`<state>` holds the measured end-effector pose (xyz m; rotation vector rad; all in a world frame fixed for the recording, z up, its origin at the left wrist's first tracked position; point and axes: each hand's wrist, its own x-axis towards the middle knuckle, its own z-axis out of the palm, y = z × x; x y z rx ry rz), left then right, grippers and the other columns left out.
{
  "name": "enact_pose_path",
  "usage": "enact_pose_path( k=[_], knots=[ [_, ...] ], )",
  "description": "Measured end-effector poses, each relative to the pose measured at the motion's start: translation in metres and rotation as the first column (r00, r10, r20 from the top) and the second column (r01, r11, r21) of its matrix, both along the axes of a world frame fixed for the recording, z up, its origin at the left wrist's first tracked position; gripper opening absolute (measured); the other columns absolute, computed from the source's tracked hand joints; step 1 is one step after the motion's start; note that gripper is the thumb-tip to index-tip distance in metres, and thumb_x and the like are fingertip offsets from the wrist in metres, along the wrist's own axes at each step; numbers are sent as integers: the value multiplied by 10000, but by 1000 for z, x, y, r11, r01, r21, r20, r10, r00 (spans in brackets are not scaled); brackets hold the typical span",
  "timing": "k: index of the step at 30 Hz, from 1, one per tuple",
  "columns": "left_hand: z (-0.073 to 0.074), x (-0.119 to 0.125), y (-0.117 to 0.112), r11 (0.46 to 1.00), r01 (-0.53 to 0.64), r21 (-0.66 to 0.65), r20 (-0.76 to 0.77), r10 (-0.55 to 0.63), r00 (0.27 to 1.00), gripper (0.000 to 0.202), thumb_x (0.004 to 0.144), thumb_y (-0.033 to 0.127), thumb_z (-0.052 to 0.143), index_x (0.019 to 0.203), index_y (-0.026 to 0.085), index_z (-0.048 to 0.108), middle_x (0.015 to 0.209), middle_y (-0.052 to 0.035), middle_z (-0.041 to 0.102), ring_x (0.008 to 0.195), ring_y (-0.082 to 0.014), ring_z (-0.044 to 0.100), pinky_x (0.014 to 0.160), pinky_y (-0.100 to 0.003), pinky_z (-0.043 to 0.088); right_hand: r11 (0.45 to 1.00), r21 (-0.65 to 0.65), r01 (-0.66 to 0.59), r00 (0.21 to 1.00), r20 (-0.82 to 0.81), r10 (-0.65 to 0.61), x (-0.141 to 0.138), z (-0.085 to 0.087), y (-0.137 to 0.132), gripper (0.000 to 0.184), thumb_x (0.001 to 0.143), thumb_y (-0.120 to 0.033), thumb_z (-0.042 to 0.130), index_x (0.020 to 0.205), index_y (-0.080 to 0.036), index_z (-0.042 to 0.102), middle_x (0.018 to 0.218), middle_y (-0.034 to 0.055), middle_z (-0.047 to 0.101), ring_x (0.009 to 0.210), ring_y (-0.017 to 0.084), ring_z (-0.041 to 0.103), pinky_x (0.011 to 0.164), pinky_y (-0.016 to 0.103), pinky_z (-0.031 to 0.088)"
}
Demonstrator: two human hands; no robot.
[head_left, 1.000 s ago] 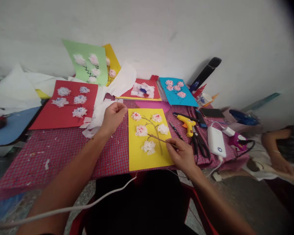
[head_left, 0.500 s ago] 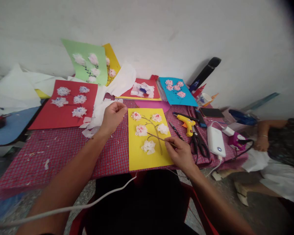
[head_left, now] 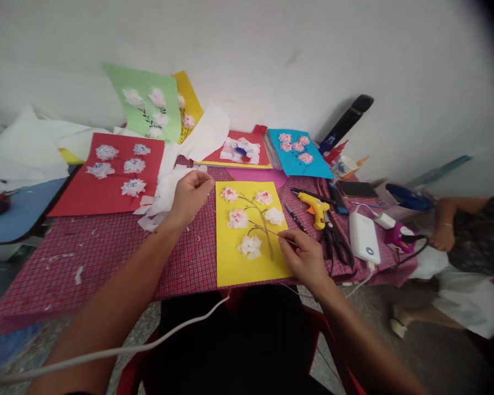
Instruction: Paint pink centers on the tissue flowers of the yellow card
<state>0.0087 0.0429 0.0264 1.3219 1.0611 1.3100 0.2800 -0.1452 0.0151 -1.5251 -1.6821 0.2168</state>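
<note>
A yellow sheet lies in front of me, bearing several white and pink crumpled-paper flowers on a drawn branch. My right hand rests at the sheet's right side, its fingers closed round a thin paintbrush. The brush points left across the branch, its tip close to the middle-left flower. Just left of the sheet's upper corner is my left hand, its thumb and fingertips pinched together. Whatever may be between them is too small to make out.
To the right lie a yellow glue gun, black scissors, a pen and a white power bank. Flower pictures on red, green and blue sheets stand behind. A person sits at the right.
My hands and the paintbrush have hardly moved. At the right, the seated person's legs have shifted, and one foot no longer shows.
</note>
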Motion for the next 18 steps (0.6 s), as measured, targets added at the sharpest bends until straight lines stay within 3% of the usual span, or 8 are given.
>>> enact_pose_path(
  k=[18],
  knots=[
    [-1,1,0,1000,-2,5,-10,2,1000,68,837,220,726,841,223,658,629,31,561,471,-77,436,408,-233,315,999,7,-35,999,-13,36,-7,4,-2,127,975,-254,616,952,-247,741,849,43,771,732,195,717,674,325,583]
  ],
)
